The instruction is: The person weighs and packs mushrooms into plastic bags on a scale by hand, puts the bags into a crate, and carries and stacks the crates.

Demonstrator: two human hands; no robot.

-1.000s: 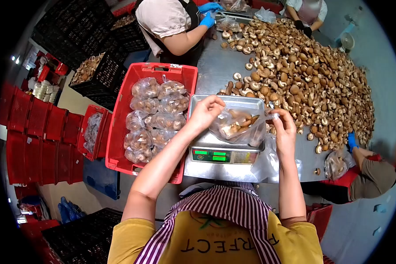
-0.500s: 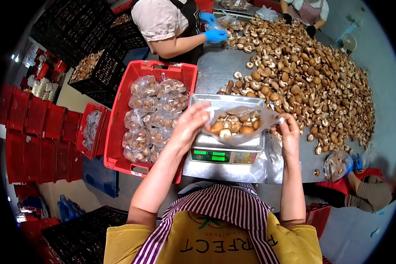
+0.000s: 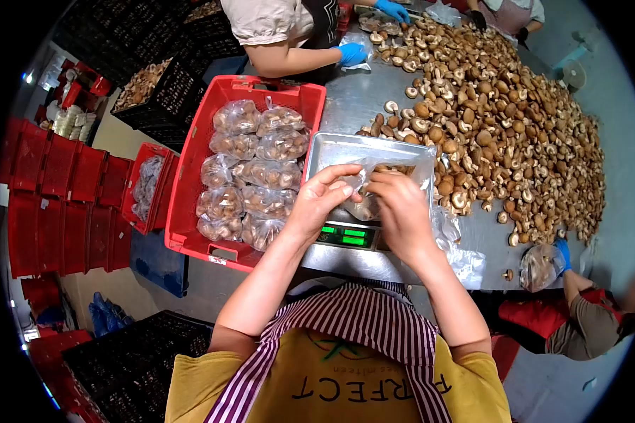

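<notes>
While the left hand (image 3: 313, 206) pinches the bag (image 3: 363, 209), right hand (image 3: 403, 213) curls across, grip hidden.

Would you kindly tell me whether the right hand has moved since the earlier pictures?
Yes: the right hand has moved left, from beside the scale to over its pan.

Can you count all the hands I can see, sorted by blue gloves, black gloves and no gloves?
Blue-gloved hands: 3
Black-gloved hands: 2
Bare hands, left hand and right hand, at the clear plastic bag over the silver metal scale: 2
Total hands in sight: 7
</notes>
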